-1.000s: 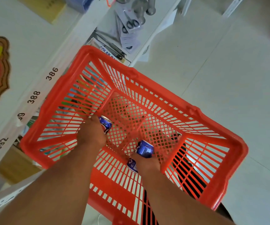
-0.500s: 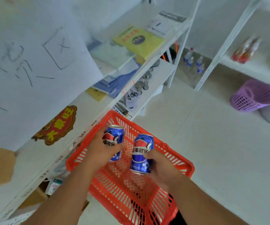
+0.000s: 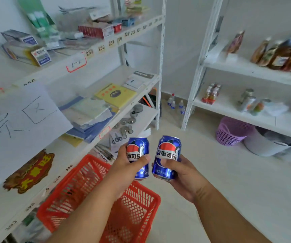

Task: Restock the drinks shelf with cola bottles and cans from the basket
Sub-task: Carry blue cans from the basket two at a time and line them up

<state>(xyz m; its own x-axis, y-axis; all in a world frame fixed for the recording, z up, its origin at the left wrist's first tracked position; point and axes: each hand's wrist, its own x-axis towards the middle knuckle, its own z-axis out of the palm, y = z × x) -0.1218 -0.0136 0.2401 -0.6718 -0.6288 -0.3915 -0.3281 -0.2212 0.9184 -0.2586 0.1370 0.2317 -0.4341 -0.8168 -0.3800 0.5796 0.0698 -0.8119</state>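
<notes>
My left hand (image 3: 125, 167) grips a blue cola can (image 3: 138, 149) upright, thumb across its label. Just to its right, my right hand (image 3: 185, 174) holds a second blue cola can (image 3: 169, 151), also upright. Both cans are raised in front of me, above the red plastic basket (image 3: 146, 214) on the floor at lower centre. The drinks shelf (image 3: 246, 67) stands at the right, a white rack with bottles (image 3: 281, 53) on its upper level and small bottles and cans (image 3: 251, 102) on the level below.
A white rack (image 3: 106, 106) on the left holds books, paper, stationery and numbered labels. A purple mesh basket (image 3: 228, 132) and a white tub (image 3: 263, 146) sit on the floor under the right rack. Small water bottles (image 3: 176, 104) stand in the far corner.
Both hands took a cola can each out of the red basket and lifted them. My view rose from the basket toward the racks and the room's corner.
</notes>
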